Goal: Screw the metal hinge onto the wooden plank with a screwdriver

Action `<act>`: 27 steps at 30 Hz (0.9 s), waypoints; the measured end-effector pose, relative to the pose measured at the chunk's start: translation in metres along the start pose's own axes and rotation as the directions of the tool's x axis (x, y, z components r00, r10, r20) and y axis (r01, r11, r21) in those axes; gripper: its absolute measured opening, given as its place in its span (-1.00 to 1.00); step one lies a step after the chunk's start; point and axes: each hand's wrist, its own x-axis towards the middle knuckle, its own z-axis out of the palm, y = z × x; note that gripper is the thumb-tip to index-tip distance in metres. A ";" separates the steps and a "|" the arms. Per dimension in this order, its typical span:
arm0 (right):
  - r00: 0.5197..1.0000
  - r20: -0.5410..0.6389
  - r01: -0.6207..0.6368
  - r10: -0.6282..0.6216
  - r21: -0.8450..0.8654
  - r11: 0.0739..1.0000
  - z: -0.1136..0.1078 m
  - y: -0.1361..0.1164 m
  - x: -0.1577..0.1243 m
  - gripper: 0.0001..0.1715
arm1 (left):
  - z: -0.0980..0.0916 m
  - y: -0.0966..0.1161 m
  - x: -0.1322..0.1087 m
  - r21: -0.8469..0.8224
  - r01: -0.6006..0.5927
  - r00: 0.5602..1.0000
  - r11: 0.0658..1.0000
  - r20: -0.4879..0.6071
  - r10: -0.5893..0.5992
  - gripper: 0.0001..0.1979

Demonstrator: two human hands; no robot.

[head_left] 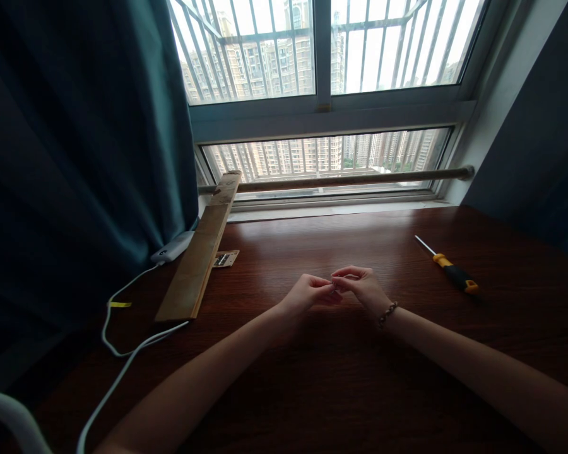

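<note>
Above the middle of the dark wooden table, my left hand and my right hand meet at the fingertips. Both are closed in a pinch around something small that the fingers mostly hide, so I cannot make out what it is. A beaded bracelet circles my right wrist. To the right, apart from both hands, lies a screwdriver with a black and orange handle, its shaft pointing toward the window. Left of my hands, a long wooden board reaches from the table up to the window rail.
A small card with dark items lies partly beneath the board. Beyond it a white power strip sits beside the blue curtain, its white cable looping along the left. A horizontal rail crosses the window at the back.
</note>
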 end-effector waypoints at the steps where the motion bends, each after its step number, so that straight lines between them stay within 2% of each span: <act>1: 0.999 -0.006 0.031 -0.031 -0.014 0.999 0.000 0.000 0.000 -0.64 | 0.002 -0.001 0.000 -0.034 0.003 1.000 0.999 -0.010 -0.003 -0.57; 8: 0.982 0.008 0.187 -0.187 -0.124 0.975 0.000 -0.001 -0.002 -0.70 | 0.008 -0.003 -0.004 -0.159 -0.017 0.998 0.987 -0.063 0.007 -0.58; 12: 0.974 0.007 0.226 -0.228 -0.160 0.961 0.000 0.000 -0.003 -0.75 | 0.006 -0.004 -0.004 -0.179 0.011 0.998 0.984 -0.052 -0.021 -0.58; 15: 0.973 -0.018 0.223 -0.229 -0.165 0.961 0.000 0.000 -0.003 -0.77 | 0.006 -0.003 -0.004 -0.131 -0.003 0.998 0.991 -0.066 -0.006 -0.60; 18: 0.992 -0.030 0.119 -0.122 -0.065 0.991 0.002 0.000 -0.002 -0.67 | 0.007 0.001 -0.005 -0.010 -0.074 0.991 0.997 -0.113 0.073 -0.65; 20: 0.999 -0.037 0.027 -0.027 -0.001 1.000 0.003 0.000 -0.002 -0.60 | 0.009 0.003 -0.007 0.119 -0.152 0.975 0.981 -0.143 0.169 -0.68; 23: 0.998 -0.013 -0.065 0.065 0.036 0.997 0.004 0.001 -0.003 -0.60 | 0.011 0.006 -0.010 0.358 -0.252 0.935 0.899 -0.149 0.321 -0.70; 27: 0.996 0.022 -0.090 0.088 0.061 0.994 0.006 0.001 -0.007 -0.60 | 0.012 0.004 -0.013 0.592 -0.278 0.901 0.756 -0.111 0.418 -0.70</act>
